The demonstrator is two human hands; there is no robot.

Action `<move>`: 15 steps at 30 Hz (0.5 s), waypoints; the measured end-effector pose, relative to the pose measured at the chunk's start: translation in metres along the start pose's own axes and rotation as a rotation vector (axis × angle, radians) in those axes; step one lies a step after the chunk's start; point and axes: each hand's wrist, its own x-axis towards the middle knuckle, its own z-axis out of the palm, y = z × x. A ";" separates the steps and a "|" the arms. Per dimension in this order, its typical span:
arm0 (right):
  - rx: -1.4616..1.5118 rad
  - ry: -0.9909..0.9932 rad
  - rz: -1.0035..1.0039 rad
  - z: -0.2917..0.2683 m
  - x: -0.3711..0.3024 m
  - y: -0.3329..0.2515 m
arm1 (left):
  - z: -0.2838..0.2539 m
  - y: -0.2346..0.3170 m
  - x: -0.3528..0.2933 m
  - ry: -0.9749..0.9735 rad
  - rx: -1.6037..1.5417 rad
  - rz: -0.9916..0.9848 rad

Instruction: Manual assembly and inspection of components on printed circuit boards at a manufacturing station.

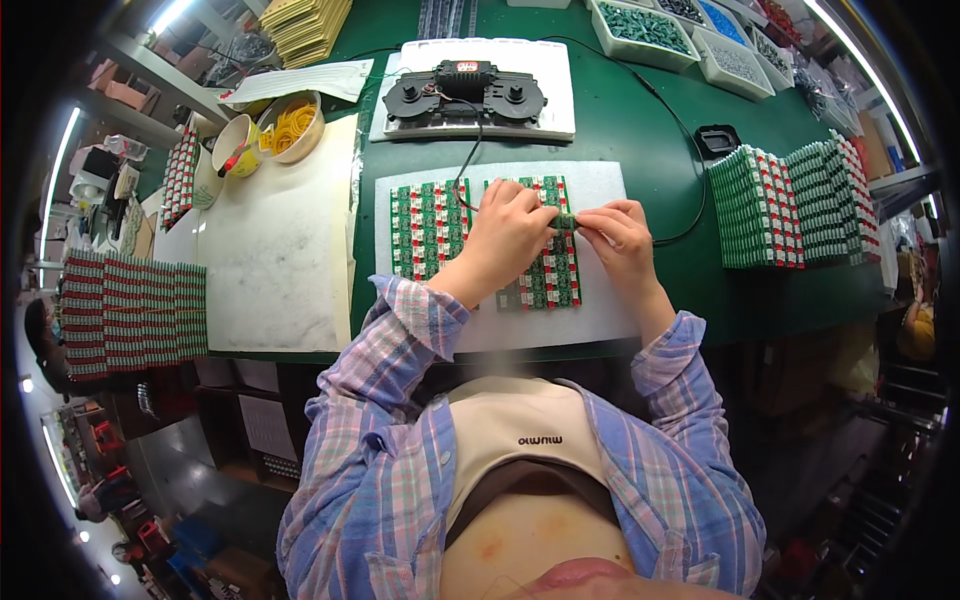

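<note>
Two green circuit-board panels with rows of white and red parts lie side by side on a white foam mat (pixel 605 180). The left panel (pixel 415 235) lies flat beside my left wrist. My hands partly cover the right panel (pixel 558 275). Just above it, a small green circuit-board piece (pixel 564 221) is pinched between both hands. My left hand (pixel 503 232) closes on its left end, with fingers bent. At its right end, my right hand (pixel 622 236) grips with thumb and fingertips. A black cable (pixel 470 160) runs down to my left hand; its end is hidden.
A black device with two round knobs (pixel 465 100) sits on a white board (pixel 556 70) behind the mat. Stacked board panels stand right (pixel 757 210) and left (pixel 130 310). Bowls (pixel 293 128) and parts bins (pixel 645 40) sit farther back. Another cable (pixel 690 130) curves along the right.
</note>
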 end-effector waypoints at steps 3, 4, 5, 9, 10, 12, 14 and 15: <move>-0.021 -0.024 -0.002 -0.001 -0.003 -0.004 | 0.004 -0.001 -0.007 -0.010 -0.104 -0.048; -0.029 -0.031 -0.002 -0.001 -0.003 -0.004 | 0.005 -0.002 -0.008 -0.013 -0.138 -0.064; -0.029 -0.031 -0.001 -0.001 -0.003 -0.004 | 0.006 -0.001 -0.008 -0.014 -0.139 -0.064; -0.028 -0.012 -0.003 -0.002 -0.003 -0.004 | 0.007 -0.001 -0.007 0.021 -0.138 -0.017; -0.027 -0.013 -0.003 -0.001 -0.004 -0.004 | 0.008 -0.002 -0.008 0.021 -0.137 -0.018; -0.062 -0.033 -0.007 0.000 -0.007 -0.001 | 0.009 -0.003 -0.010 -0.008 -0.150 -0.031; -0.097 -0.054 -0.012 0.001 -0.010 0.000 | 0.009 -0.004 -0.011 -0.036 -0.163 -0.045; -0.095 -0.055 -0.014 0.001 -0.010 -0.002 | 0.008 -0.004 -0.011 -0.034 -0.160 -0.047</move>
